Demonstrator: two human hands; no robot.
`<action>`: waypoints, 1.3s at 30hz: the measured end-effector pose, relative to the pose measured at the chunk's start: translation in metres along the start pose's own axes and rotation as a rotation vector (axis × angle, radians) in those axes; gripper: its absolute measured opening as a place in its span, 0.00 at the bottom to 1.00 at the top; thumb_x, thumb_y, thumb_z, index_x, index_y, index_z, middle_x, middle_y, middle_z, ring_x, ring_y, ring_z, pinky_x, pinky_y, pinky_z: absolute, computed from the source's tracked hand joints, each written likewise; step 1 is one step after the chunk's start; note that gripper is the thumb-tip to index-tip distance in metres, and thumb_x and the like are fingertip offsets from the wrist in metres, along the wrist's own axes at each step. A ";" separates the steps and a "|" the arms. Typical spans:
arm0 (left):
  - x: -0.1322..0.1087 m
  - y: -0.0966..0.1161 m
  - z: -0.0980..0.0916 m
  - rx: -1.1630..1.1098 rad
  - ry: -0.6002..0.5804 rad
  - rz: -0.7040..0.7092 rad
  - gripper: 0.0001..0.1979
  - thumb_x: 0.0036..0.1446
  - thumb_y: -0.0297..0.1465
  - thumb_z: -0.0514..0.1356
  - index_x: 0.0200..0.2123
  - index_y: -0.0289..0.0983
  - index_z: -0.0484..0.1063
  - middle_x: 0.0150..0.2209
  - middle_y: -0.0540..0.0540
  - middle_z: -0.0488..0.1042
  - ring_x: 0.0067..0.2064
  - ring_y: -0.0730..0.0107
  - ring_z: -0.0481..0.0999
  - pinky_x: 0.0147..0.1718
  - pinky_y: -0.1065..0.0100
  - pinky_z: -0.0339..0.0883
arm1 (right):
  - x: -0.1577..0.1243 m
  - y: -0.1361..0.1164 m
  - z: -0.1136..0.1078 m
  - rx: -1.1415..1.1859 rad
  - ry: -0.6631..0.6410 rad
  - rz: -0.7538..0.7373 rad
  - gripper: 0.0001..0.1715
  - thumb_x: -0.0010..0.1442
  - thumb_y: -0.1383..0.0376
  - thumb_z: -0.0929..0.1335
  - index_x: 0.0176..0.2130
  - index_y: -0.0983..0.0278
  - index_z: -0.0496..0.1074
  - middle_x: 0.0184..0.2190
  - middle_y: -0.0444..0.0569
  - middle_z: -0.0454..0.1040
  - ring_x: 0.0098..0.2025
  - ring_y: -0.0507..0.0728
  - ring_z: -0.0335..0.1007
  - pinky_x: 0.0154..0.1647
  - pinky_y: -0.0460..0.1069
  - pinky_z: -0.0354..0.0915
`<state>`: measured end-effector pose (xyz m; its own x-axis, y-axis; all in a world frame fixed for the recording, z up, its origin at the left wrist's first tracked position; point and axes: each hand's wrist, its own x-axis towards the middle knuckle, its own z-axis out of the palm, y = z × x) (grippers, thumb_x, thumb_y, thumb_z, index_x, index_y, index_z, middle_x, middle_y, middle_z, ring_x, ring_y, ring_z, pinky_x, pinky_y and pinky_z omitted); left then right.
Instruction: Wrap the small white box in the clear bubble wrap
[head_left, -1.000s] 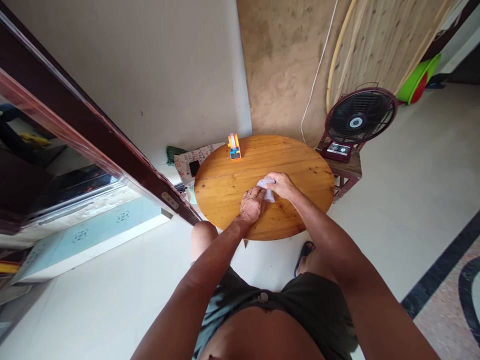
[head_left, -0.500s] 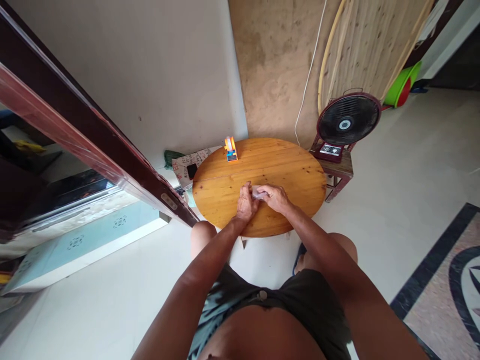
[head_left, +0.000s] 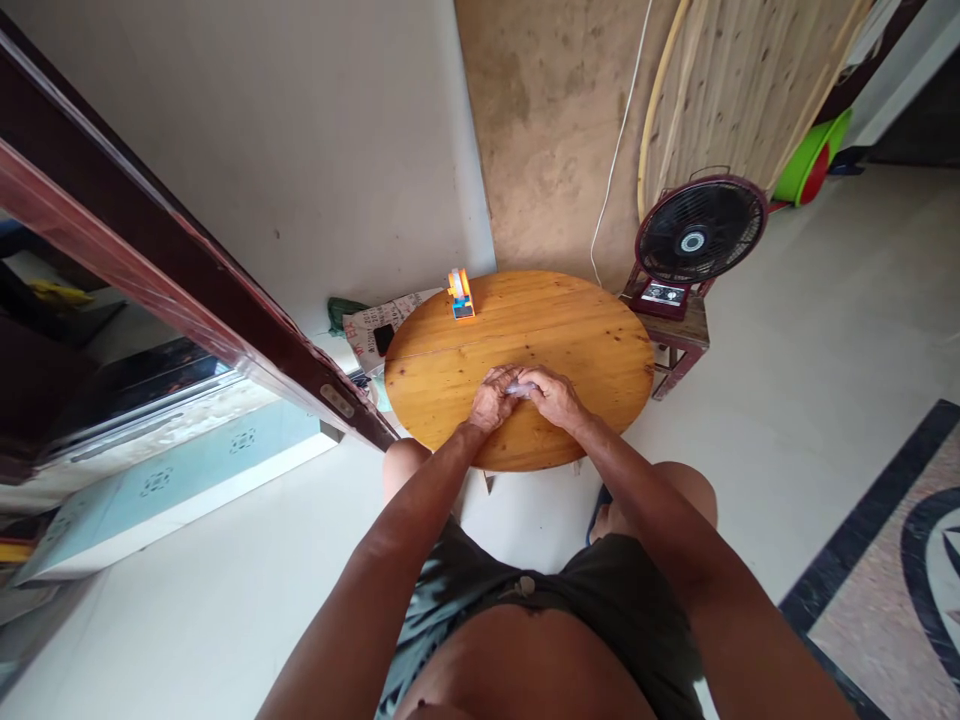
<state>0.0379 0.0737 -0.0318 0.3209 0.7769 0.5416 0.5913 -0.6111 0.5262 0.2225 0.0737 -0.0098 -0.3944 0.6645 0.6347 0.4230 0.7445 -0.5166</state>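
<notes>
Over the middle of the oval wooden table (head_left: 442, 395), my two hands meet around a small, pale, see-through piece that looks like plastic (head_left: 519, 389). My left hand (head_left: 493, 397) is closed on its left end, the fingers curled over the top. At the other end, my right hand (head_left: 553, 396) pinches it between thumb and fingers. Most of the piece is covered by my fingers, so its exact kind cannot be made out. An orange and blue tape dispenser (head_left: 461, 295) stands near the far left edge of the table, apart from both hands.
A black fan (head_left: 691, 243) sits on a wooden stool (head_left: 679, 335) to the right of the table. On the left, a dark phone-like object (head_left: 383, 339) lies on printed cardboard (head_left: 360, 335). A dark red door frame (head_left: 247, 320) runs along the left side.
My left hand's fingers, raised before, have curled over the pale piece toward my right hand. The right hand keeps its hold nearly in place. The view has shifted slightly.
</notes>
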 end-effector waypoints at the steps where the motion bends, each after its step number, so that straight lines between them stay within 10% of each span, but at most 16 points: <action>1: 0.000 0.001 -0.001 0.004 -0.002 -0.004 0.21 0.60 0.29 0.60 0.57 0.35 0.74 0.58 0.37 0.75 0.60 0.55 0.72 0.63 0.51 0.66 | 0.000 -0.001 -0.001 0.009 0.014 -0.016 0.18 0.58 0.76 0.64 0.42 0.59 0.76 0.45 0.50 0.80 0.51 0.58 0.76 0.57 0.53 0.70; 17: -0.001 -0.001 -0.006 0.024 -0.043 0.017 0.18 0.64 0.33 0.59 0.55 0.36 0.76 0.59 0.36 0.74 0.62 0.54 0.70 0.64 0.51 0.64 | 0.008 -0.007 -0.017 0.068 -0.028 -0.048 0.11 0.68 0.61 0.67 0.38 0.60 0.78 0.40 0.52 0.79 0.46 0.59 0.76 0.52 0.54 0.71; 39: -0.006 -0.004 0.000 0.082 -0.045 -0.005 0.24 0.57 0.25 0.60 0.58 0.35 0.73 0.63 0.35 0.71 0.64 0.52 0.70 0.65 0.48 0.64 | -0.023 -0.023 -0.008 -0.174 -0.012 -0.185 0.15 0.68 0.65 0.65 0.35 0.58 0.79 0.40 0.53 0.79 0.50 0.62 0.72 0.55 0.58 0.69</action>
<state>0.0339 0.0717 -0.0369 0.3498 0.7871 0.5081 0.6509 -0.5942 0.4724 0.2285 0.0409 -0.0073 -0.4873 0.5194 0.7020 0.4764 0.8318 -0.2847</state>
